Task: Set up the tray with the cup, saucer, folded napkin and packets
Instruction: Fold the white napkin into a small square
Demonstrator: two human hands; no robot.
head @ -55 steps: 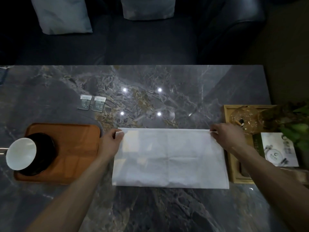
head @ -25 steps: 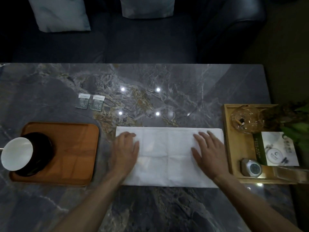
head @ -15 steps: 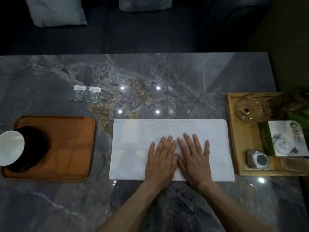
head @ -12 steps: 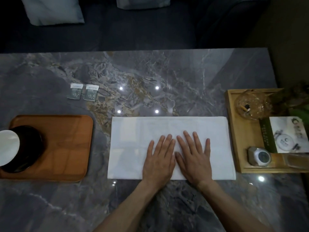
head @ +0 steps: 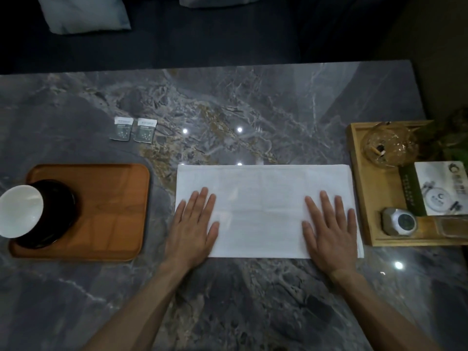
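Polished grey stone table (head: 228,102), veined and glossy, with bright light spots mirrored in it. At 9 o'clock, reddish-brown wood tray (head: 114,198), smooth with a soft satin sheen; on it a glossy white cup (head: 19,214), ceramic by the look, over a shiny black saucer (head: 60,211). At 6 o'clock, matt white napkin (head: 263,198), cloth or paper unclear, faintly creased. At 10 o'clock, two packets (head: 133,129), slightly shiny wrapper. At 3 o'clock, pale matt wooden box (head: 354,178), clear glass vessel (head: 390,145), printed paper card (head: 443,188), brushed-metal object (head: 398,221).

Home living room, glossy grey marble coffee table (head: 253,102), dark upholstered sofa (head: 202,41) behind it, pale grey cushions (head: 86,13)
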